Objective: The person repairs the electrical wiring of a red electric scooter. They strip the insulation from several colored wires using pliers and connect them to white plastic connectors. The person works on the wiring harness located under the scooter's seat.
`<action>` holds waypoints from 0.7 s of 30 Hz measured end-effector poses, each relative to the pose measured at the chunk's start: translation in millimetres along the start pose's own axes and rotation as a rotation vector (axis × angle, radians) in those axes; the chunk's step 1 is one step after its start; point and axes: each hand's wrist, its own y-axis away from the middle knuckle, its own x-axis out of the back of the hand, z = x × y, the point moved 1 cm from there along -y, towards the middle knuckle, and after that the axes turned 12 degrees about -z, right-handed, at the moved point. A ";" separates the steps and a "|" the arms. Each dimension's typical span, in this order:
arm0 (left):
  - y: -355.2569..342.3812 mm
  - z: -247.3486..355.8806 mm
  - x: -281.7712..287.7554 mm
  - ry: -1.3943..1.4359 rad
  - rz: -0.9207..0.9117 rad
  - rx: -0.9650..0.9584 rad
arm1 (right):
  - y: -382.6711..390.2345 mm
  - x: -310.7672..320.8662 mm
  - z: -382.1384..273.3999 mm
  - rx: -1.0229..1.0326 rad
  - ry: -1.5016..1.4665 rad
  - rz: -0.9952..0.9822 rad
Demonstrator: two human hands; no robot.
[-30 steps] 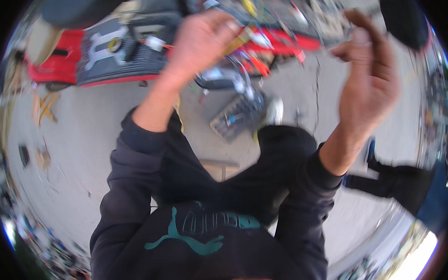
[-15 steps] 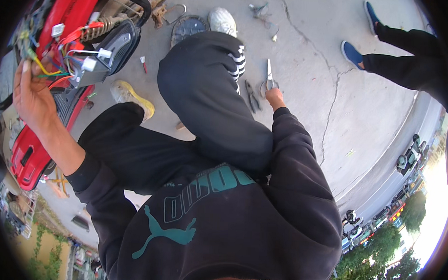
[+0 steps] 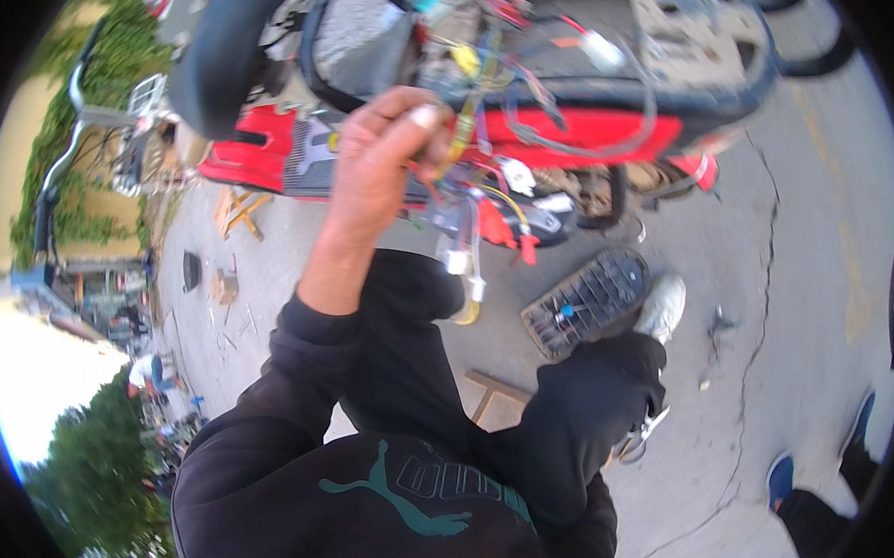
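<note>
Outdoor work area on a grey concrete pavement (image 3: pixel 766 293), read from left to right. At the far left we see a hedge and a pale wall (image 3: pixel 33 161) bent by the lens, with trees and small scattered items on the ground below them, too small to identify. Next comes a red scooter (image 3: pixel 573 125) with its panels off, lying across the top of the view; its black seat (image 3: pixel 223 50) is at the upper left. The left hand (image 3: pixel 382 161) is raised from a dark sleeve and is closed, fingers curled, around a bundle of coloured wires (image 3: pixel 472 170) that hangs out of the scooter's open body; white connectors dangle from the bundle just below the hand. To the right, a black ribbed panel (image 3: pixel 586 303) lies flat on the pavement beside a white shoe (image 3: pixel 662 306), and a wooden frame (image 3: pixel 487 395) shows between the person's bent legs. A long crack runs down the pavement at the right. At the lower right, a blue shoe (image 3: pixel 779 478) and dark trouser leg of another person are cut off by the rim. The right hand is hidden behind the person's right knee, so we cannot tell whether it is open or closed. The scooter's upper parts are cut off at the top edge.
</note>
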 end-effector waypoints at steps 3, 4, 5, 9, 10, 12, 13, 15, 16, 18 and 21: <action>12.2 14.3 -10.9 -0.008 -0.005 0.019 | 6.0 44.8 4.0 -0.131 -0.989 -0.054; 10.1 12.9 -14.3 0.042 -0.028 0.023 | 13.6 48.5 15.8 -0.141 -1.316 -0.003; 7.4 10.4 -14.6 0.048 -0.054 0.017 | 12.8 55.6 13.4 -0.140 -0.631 -0.030; 14.3 6.3 -12.2 0.079 -0.071 0.000 | 95.0 212.6 35.8 -0.003 -1.848 -0.076; 12.7 6.1 -12.9 0.087 -0.071 0.009 | 136.3 274.3 39.2 0.053 -2.092 -0.151; 6.9 8.6 -20.0 0.115 -0.117 0.025 | 178.4 327.3 56.7 0.241 -2.222 -0.092; 6.0 11.1 -23.4 0.134 -0.131 0.026 | 198.8 359.3 60.8 0.316 -2.225 -0.010; 2.3 5.6 -25.8 0.169 -0.172 0.021 | 258.1 445.6 46.0 0.433 -2.014 0.286; 2.5 5.5 -26.9 0.197 -0.180 0.023 | 289.1 490.5 39.6 0.552 -1.902 0.378; 0.8 6.1 -30.3 0.246 -0.200 0.024 | 340.5 562.6 30.1 0.654 -1.475 0.399; -1.2 2.4 -28.2 0.259 -0.223 -0.001 | 384.8 647.7 -34.9 0.828 -1.164 0.398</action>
